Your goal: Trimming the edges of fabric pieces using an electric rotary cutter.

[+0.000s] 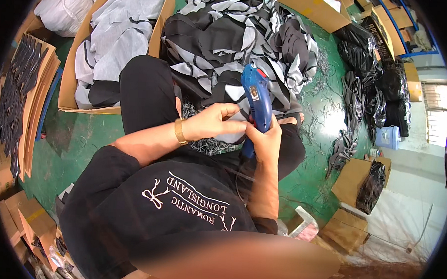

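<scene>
My right hand (265, 144) is wrapped around a blue corded power tool (259, 97) with a red switch, held upright over my lap. My left hand (212, 121), with a gold-coloured band at the wrist, reaches across to it. Its index finger and thumb stand apart, the fingertips close to the right thumb, and nothing shows between them. Beyond the tool lies a large heap of grey and black fabric pieces (213, 37). Thin fabric trimmings (213, 146) are piled between my legs.
On the left stands an open cardboard box (68, 90) full of grey fabric pieces. Loose trimmings litter the green floor (313, 143). Black plastic bags (380, 96), a blue-white bucket (387, 137) and flattened cardboard (346, 229) line the right side. Stacked cardboard sheets (38, 101) stand far left.
</scene>
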Demonstrator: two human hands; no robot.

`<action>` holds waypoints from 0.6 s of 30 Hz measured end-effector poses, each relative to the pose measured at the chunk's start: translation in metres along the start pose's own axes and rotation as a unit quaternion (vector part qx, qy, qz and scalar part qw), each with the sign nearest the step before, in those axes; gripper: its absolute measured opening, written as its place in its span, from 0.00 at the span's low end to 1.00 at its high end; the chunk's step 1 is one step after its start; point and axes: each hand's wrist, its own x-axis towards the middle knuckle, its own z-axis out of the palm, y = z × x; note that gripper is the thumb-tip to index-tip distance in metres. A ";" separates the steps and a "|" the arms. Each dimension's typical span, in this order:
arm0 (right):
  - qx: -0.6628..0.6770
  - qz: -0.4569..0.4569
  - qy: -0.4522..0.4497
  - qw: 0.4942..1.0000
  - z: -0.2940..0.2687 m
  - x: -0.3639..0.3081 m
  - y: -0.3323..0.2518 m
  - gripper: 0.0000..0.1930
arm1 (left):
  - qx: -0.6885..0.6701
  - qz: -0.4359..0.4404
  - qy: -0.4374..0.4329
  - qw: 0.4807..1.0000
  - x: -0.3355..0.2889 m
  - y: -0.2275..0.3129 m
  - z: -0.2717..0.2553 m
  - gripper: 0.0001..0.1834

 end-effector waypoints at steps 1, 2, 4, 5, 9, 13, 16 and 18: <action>-0.011 -0.005 -0.004 1.000 -0.001 0.001 0.002 0.16 | -0.191 -0.054 0.042 0.979 0.000 -0.005 0.007 0.10; -0.022 -0.010 -0.010 1.000 0.000 0.001 0.002 0.17 | -0.375 -0.103 0.084 0.917 0.002 -0.009 0.014 0.11; 0.021 0.006 -0.032 0.999 -0.001 -0.002 -0.002 0.18 | -0.453 -0.131 0.138 0.871 0.011 -0.023 0.005 0.14; 0.066 0.023 -0.053 0.996 -0.001 -0.004 -0.003 0.19 | -0.512 -0.100 0.038 0.853 0.010 -0.027 -0.010 0.15; 0.086 0.019 -0.071 0.994 -0.007 -0.011 0.004 0.20 | -0.558 -0.105 0.011 0.823 0.021 -0.015 -0.014 0.14; 0.089 0.032 -0.009 0.995 -0.016 -0.013 0.010 0.16 | -0.442 -0.066 0.114 0.887 0.019 0.011 -0.020 0.11; 0.118 0.069 0.003 0.991 -0.033 -0.029 0.017 0.16 | -0.388 -0.023 0.153 0.908 0.018 0.014 -0.025 0.14; 0.143 0.071 -0.004 0.987 -0.036 -0.037 0.022 0.16 | -0.340 0.012 0.197 0.920 0.019 0.015 -0.025 0.14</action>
